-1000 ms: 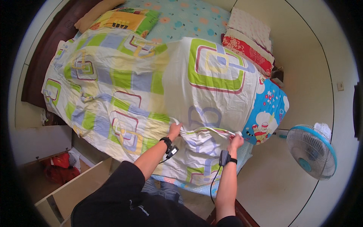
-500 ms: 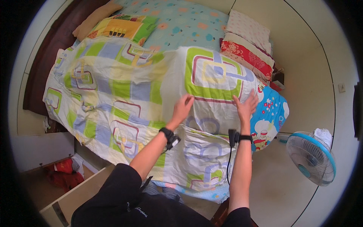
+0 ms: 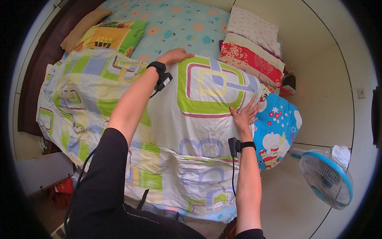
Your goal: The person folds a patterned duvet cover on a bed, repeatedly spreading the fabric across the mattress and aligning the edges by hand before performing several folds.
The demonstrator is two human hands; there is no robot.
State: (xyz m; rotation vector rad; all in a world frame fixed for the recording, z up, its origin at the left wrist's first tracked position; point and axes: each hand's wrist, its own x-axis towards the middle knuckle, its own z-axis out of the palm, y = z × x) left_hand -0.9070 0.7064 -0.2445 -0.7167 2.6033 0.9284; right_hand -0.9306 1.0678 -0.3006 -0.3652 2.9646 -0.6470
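A patchwork-print quilt in white, green, yellow and blue is spread across the bed, with some wrinkles. My left hand is at its far edge, fingers together and curled over the cloth; the thumb is hidden. Nearer its right side my right hand lies flat on the quilt with fingers spread. Beyond that hand, a blue cartoon-print cloth shows from under the quilt. Both wrists wear black straps with small devices and cables.
Pillows lie at the left by the dark headboard, one yellow-green. Folded bedding is stacked at the far right on the blue floral sheet. A fan stands at the right. An open drawer holds red items.
My left hand has moved away from me and to the left, from the quilt's middle to its far edge. My right hand stays near the quilt's right side, now pressed flatter.
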